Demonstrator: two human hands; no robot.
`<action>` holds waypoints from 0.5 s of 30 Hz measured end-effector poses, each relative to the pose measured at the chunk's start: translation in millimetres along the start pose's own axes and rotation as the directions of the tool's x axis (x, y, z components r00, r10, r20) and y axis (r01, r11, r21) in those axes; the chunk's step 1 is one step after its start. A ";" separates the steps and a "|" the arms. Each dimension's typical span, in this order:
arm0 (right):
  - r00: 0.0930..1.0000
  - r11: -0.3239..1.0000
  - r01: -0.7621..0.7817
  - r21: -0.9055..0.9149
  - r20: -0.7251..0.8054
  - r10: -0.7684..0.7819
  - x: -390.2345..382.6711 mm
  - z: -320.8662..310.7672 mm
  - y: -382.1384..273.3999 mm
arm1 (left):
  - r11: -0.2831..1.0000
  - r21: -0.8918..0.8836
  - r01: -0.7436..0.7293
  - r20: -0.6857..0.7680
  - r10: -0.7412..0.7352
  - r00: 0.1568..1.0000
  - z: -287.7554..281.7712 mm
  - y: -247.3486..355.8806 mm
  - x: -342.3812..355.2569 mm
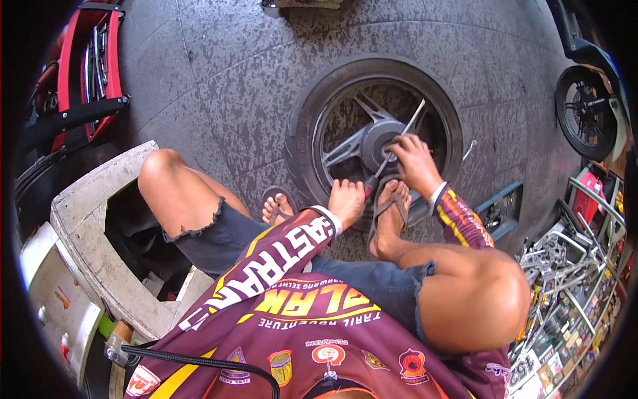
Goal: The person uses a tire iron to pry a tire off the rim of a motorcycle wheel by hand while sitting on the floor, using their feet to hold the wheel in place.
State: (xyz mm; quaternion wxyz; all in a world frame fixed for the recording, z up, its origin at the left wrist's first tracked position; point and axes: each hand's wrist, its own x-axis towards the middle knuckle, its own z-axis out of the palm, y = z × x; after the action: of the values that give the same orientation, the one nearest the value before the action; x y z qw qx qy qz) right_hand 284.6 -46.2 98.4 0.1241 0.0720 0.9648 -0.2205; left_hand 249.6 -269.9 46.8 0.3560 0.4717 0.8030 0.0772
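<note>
A wheel with a black tyre (pixel 302 143) and grey spokes (pixel 345 149) lies flat on the floor before my feet. Across its hub (pixel 377 138) slants a thin metal shaft, running down to the red and black handle of what looks like a screwdriver (pixel 370 185). My left hand (pixel 348 203) is closed at that handle, near the wheel's lower rim. Over the hub, my right hand (pixel 417 166) pinches the shaft. Beyond its fingers a pale thin strip (pixel 417 116) sticks out in line with the shaft; whether both are one piece I cannot tell.
My sandalled foot (pixel 392 209) rests at the wheel's near edge. A small metal tool (pixel 470 149) lies right of the tyre. A blue-edged frame (pixel 500 209), metal parts (pixel 558 266) and another wheel (pixel 585 110) are rightward. A red tool rack (pixel 109 66) stands far left.
</note>
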 end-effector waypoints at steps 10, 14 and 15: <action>0.999 0.997 0.044 0.065 -0.017 -0.043 -24.8 -51.3 -26.0 | 0.616 -0.784 -0.077 0.087 0.231 0.969 -110.1 18.9 2.5; 0.983 0.981 0.133 0.142 -0.149 -0.112 -48.3 -53.3 -16.9 | 0.574 -0.774 -0.268 -0.179 0.208 0.962 -142.7 12.8 26.9; 0.987 0.984 0.130 0.123 -0.115 -0.116 -48.6 -50.5 -16.8 | 0.612 -0.729 -0.308 -0.307 0.110 0.945 -142.0 0.6 38.8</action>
State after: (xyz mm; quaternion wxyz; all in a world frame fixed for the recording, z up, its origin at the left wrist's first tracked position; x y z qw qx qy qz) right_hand 317.4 -42.9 162.4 0.0533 0.0317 0.9563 -0.2858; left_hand 146.7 -208.0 132.1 0.4146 0.3541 0.6680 0.5064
